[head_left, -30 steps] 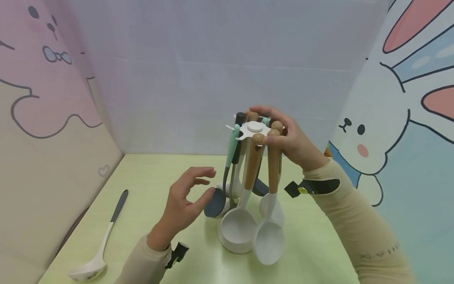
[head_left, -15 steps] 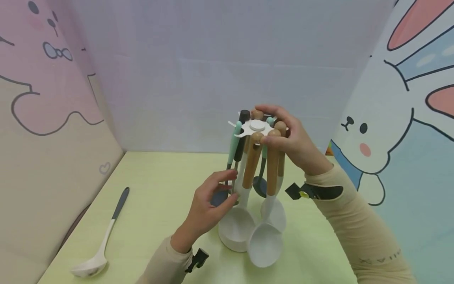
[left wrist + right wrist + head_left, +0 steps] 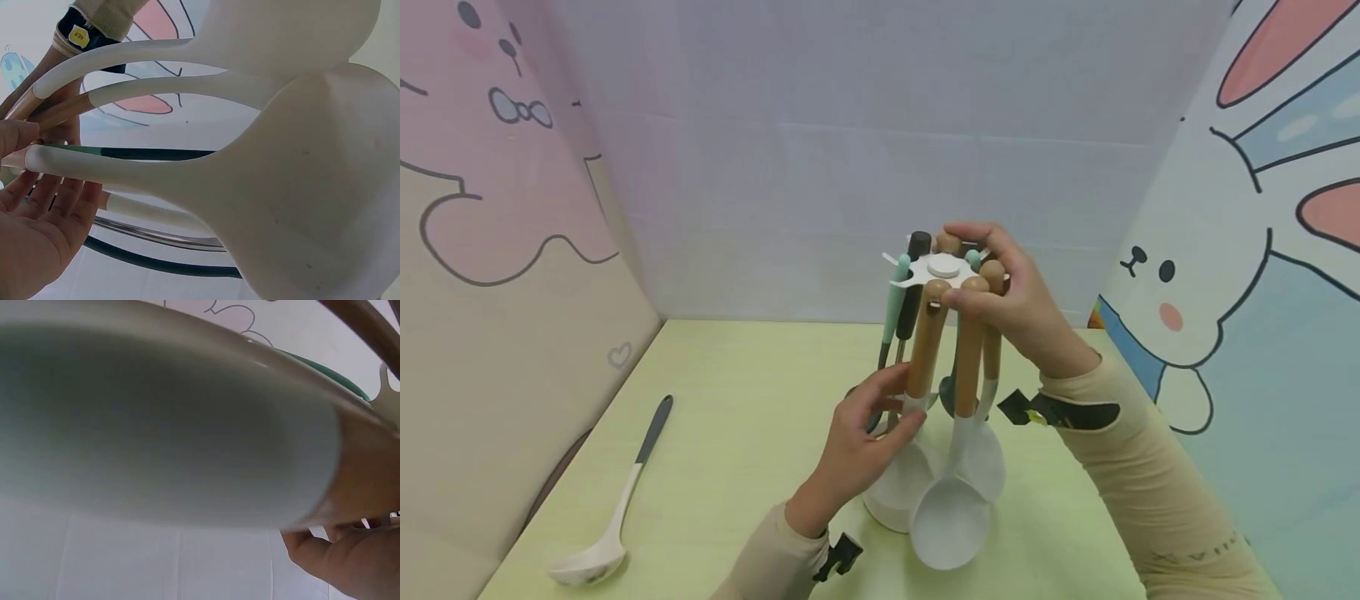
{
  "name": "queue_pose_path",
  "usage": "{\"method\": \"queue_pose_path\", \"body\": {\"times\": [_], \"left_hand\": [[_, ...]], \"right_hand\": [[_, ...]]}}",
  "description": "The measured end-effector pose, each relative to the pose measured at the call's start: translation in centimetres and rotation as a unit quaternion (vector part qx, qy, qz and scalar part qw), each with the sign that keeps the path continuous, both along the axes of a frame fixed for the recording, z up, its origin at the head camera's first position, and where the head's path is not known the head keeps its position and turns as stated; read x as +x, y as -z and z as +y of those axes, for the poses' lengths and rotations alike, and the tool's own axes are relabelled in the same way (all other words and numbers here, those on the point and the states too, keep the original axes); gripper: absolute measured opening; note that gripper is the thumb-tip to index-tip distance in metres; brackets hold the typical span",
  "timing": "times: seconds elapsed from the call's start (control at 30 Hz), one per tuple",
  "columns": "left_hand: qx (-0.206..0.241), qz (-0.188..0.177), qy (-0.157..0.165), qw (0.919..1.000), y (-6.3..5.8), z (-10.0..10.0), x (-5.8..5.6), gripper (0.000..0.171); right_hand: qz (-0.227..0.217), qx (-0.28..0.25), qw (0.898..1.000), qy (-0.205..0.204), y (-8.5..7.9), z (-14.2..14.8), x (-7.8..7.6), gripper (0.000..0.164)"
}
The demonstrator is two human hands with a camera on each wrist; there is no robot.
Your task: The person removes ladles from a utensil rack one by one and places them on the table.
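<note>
A white rotating utensil rack (image 3: 943, 265) stands on the table, hung with ladles, spoons and other utensils. My right hand (image 3: 1011, 304) grips its top, thumb at the front wooden handle tops and fingers reaching round the back. Lower down, my left hand (image 3: 868, 433) pinches the front ladle (image 3: 928, 346) where the wooden handle meets the white neck. The left wrist view shows thumb and fingers on either side of that neck, with the broad white bowl (image 3: 312, 187) beyond. Beside it hangs another white-bowled ladle (image 3: 951, 523). A blurred white utensil (image 3: 156, 425) fills much of the right wrist view.
A separate white ladle with a grey handle (image 3: 651, 429) lies on the pale green table (image 3: 737, 358) at the left. Mint-handled (image 3: 895, 308) and black-handled (image 3: 910, 312) utensils hang on the rack's left side. Cloth walls with cartoon prints surround the table.
My left hand has moved right, from beside the rack to the front ladle's handle, and now pinches it. The hanging front utensils have shifted slightly left. My right hand keeps its place on top.
</note>
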State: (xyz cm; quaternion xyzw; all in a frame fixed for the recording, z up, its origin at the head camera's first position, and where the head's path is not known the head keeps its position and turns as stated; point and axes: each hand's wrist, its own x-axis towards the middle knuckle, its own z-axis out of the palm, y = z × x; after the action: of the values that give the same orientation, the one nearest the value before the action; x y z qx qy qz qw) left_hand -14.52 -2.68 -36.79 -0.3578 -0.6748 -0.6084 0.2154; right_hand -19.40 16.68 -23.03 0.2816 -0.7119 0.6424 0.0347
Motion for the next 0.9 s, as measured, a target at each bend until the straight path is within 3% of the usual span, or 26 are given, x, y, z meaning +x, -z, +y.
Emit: {"method": "queue_pose_path", "body": {"times": [0.2, 0.57, 0.9], "left_hand": [[-0.007, 0.008, -0.026, 0.9996, 0.22, 0.17, 0.12, 0.040], [-0.009, 0.010, -0.031, 0.9994, 0.18, 0.09, 0.03, 0.037], [-0.005, 0.001, -0.037, 0.9993, 0.10, 0.09, 0.32, 0.038]], "right_hand": [[0.008, 0.007, 1.000, 0.020, -0.05, -0.34, 0.26, 0.066], [0.037, 0.021, 0.998, 0.056, 0.08, -0.64, 0.26, 0.069], [0.038, 0.020, 0.998, 0.050, 0.21, -0.69, 0.26, 0.069]]}}
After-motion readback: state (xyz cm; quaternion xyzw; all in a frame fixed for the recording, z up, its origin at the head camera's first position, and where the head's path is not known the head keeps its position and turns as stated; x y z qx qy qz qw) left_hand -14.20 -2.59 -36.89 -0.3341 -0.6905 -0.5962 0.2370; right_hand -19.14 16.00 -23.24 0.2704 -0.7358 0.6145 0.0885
